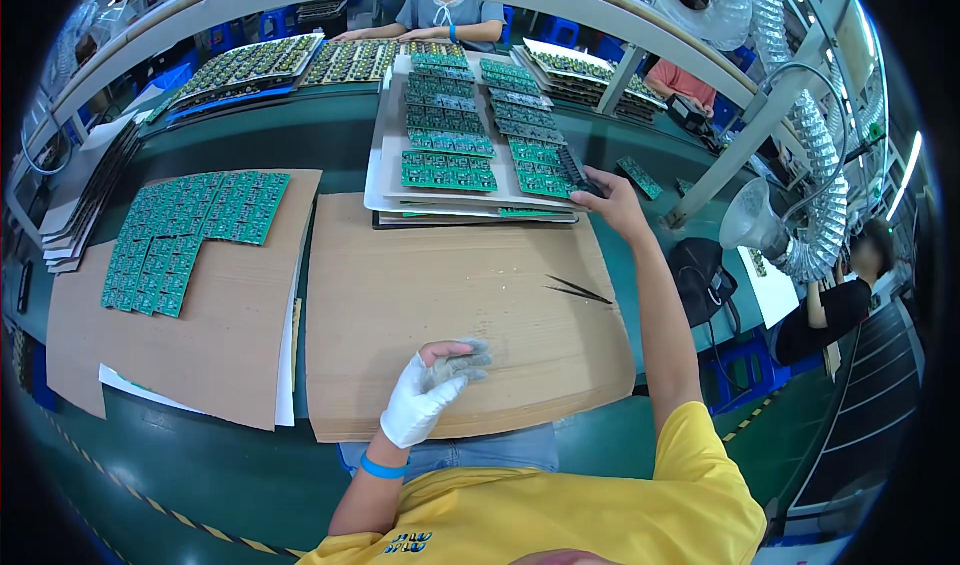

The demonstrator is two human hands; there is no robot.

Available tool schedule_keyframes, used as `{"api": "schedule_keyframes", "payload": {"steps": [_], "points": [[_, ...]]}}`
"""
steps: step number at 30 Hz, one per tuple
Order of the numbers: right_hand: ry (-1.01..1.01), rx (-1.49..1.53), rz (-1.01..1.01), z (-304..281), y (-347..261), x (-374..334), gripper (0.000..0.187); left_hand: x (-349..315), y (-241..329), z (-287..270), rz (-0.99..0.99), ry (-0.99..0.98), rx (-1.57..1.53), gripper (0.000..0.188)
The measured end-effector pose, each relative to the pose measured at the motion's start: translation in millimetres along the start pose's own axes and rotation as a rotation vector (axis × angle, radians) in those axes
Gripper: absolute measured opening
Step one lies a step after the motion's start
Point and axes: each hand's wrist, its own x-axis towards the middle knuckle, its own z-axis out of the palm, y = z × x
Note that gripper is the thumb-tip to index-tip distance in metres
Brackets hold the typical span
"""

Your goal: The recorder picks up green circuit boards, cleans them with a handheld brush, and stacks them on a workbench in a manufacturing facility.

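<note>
My right hand (612,203) reaches to the right edge of a stack of white sheets (385,180) that carries rows of green circuit boards (450,172). Its thumb and fingers pinch a dark, narrow circuit board (573,168), tilted up at the end of the right-hand row. My left hand (432,390), in a white glove with some fingertips uncovered, hovers over the near part of a brown cardboard sheet (400,305). Its fingers are partly bent and apart, with nothing visible in them. Black tweezers (580,290) lie on the cardboard between my hands.
At left, more green boards (190,227) lie on another cardboard sheet (235,335). Loose boards (638,178) rest right of the stack, near a frame post (740,140). A black bag (700,280) and an extraction hose (825,190) stand at right. A person (450,15) sits opposite.
</note>
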Motion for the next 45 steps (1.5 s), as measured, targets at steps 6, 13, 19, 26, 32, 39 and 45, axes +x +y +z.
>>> {"api": "schedule_keyframes", "payload": {"steps": [6,13,19,26,32,39,45], "points": [[0.087,-0.016,-0.200,3,13,-3,0.062,2,4,4,0.001,0.030,-0.025,0.043],[0.523,0.149,0.075,-41,91,16,0.046,1,4,4,-0.058,0.067,-0.011,0.040],[0.517,-0.553,0.225,-125,212,68,0.055,7,5,5,-0.106,0.068,0.039,0.036],[0.433,-0.439,0.401,-116,180,66,0.056,5,6,5,-0.080,0.083,0.052,0.030],[0.540,0.067,0.124,-90,69,-24,0.049,7,5,7,-0.120,0.063,0.094,0.050],[-0.147,0.244,-0.005,55,-78,-192,0.057,6,-10,11,0.070,-0.016,0.080,0.098],[-0.277,0.139,-0.099,124,-119,-214,0.066,-4,-8,5,0.037,0.171,0.164,0.111]]}}
